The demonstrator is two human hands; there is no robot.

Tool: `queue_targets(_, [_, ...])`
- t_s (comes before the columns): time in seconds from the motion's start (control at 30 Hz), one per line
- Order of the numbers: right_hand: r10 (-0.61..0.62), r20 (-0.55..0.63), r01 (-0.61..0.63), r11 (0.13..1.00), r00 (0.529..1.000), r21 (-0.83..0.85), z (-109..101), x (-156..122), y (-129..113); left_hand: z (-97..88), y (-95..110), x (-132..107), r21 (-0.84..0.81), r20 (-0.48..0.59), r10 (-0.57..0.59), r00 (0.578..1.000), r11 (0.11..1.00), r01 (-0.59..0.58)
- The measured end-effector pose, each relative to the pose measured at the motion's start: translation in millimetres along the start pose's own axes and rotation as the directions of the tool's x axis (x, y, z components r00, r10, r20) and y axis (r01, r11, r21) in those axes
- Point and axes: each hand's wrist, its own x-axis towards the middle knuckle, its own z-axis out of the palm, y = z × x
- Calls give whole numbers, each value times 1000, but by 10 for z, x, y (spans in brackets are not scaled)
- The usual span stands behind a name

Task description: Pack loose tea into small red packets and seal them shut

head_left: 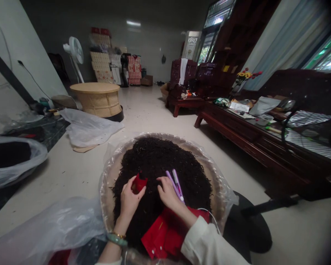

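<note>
My left hand grips a small red packet between thumb and fingers. Dark bits show at the packet's upper end. To its right, my right hand hovers over a heap of dark, twisted dry leaves that look like tea. Its thumb and index finger are bent and a little apart; nothing shows between them. Just beyond that hand lies a purple clamp-shaped tool with its two arms apart. Several flat red packets rest on the leaves below my right forearm, next to a white cord.
The leaves fill a round basket lined with clear plastic. At left are plastic sheeting, a bag of dark material and a woven drum-shaped stand. A black round base and a long wooden bench stand at right.
</note>
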Motion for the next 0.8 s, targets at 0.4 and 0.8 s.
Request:
queue_targets(0.4, [93, 62, -40, 812, 994, -582, -155, 1004, -138, 6, 22, -4, -6, 17, 20, 1000, 1000, -20])
queue_targets(0.8, [78, 252, 120, 720, 964, -683, -111, 919, -296, 26, -6, -17, 1, 34, 38, 999, 999, -38])
